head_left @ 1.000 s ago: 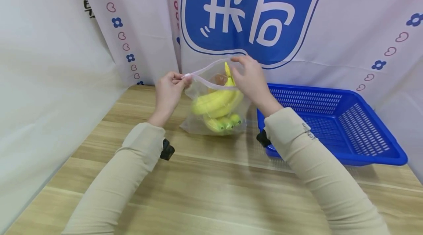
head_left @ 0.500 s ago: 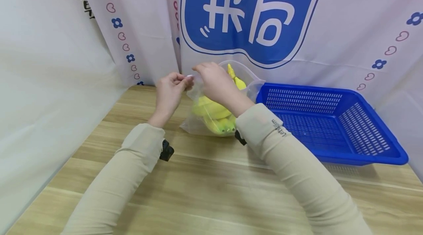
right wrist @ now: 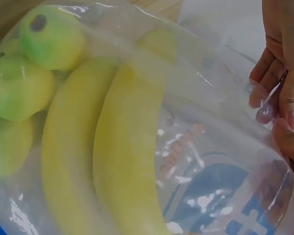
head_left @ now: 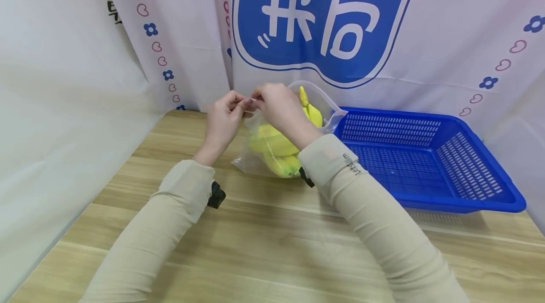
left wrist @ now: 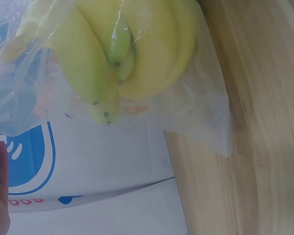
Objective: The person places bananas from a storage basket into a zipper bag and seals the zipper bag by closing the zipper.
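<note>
A clear zip bag [head_left: 246, 163] stands on the table, its mouth gaping on the right side. Inside it are yellow bananas [head_left: 314, 114], with one stem rising toward the opening. My left hand [head_left: 223, 120] pinches the bag's upper left corner between thumb and fingers. Right beside it, my right hand [head_left: 282, 108] pinches the rim at the same corner, and the fingertips of both nearly meet. In the right wrist view the bananas [right wrist: 130, 147] show through the plastic, green tips to the left. My hands cover part of the zip, so the slider cannot be made out.
A blue perforated basket [head_left: 430, 206] stands on the wooden table [head_left: 255, 246] to the right, close to the bag. Behind the table hangs a white printed cloth [head_left: 191, 23] with a blue emblem.
My right hand has gone left from the bag's right side to the left corner, and its fingers now pinch there. The left hand has shifted slightly right. The bag's right corner has spread toward the basket.
</note>
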The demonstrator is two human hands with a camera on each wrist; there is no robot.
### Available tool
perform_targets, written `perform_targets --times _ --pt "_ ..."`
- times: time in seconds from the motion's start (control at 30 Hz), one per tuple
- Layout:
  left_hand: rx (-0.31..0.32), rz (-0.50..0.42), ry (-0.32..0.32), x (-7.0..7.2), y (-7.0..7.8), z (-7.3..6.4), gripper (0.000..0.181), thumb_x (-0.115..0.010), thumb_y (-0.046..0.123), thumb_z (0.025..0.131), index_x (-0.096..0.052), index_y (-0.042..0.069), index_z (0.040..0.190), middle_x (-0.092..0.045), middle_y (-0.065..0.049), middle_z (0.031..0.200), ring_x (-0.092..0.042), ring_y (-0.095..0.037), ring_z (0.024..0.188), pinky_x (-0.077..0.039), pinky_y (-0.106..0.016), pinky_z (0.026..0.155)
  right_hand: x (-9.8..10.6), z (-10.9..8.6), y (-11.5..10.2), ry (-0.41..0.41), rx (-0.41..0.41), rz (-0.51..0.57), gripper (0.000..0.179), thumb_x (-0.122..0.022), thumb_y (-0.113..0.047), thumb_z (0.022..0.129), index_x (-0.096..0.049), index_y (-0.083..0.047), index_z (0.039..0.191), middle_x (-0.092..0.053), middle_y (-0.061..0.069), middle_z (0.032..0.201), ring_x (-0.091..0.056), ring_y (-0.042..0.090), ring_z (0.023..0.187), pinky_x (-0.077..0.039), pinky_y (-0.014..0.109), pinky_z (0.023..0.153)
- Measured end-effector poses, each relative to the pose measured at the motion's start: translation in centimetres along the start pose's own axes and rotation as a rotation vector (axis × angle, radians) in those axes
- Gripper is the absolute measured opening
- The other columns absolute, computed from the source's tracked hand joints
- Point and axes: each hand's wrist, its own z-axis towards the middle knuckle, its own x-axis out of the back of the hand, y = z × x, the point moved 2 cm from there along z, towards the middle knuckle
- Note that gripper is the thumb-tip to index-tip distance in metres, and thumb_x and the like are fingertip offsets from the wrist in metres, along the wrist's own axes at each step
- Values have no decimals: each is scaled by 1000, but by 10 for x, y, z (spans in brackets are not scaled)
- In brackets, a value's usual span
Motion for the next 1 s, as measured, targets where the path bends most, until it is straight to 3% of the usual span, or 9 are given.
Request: perform_targets --times 0.3,0.57,0.73,1.0 --pt "-18 12 -3 0 4 0 22 -56 13 95 -62 -7 94 -71 -22 99 -71 -33 83 -56 -15 66 5 -1 4 21 9 11 18 -59 -17 95 -74 -12 102 -73 4 106 -67 20 96 -54 32 87" --pt "-9 92 30 4 1 1 21 -57 14 95 -63 -6 94 -71 -22 92 -70 -29 81 -57 -20 67 2 -4 19 7 11 -15 17 -61 -16 92 -74 -10 101 -72 5 101 -64 21 91 -53 34 87" --pt "17 134 34 7 -2 2 22 -57 16 95 -63 -5 95 -72 -20 94 -70 -28 83 -54 -17 66 0 -7 28 5 4 -29 17 -61 -17 93 -72 -10 103 -71 6 104 -65 23 95 -52 36 89" --pt "55 186 15 8 -5 4 22 -55 18 96 -64 -2 97 -72 -18 96 -71 -27 87 -56 -23 71 -1 -15 37 38 63 -152 19 -61 -22 93 -72 -10 103 -72 5 103 -66 24 97 -50 36 92"
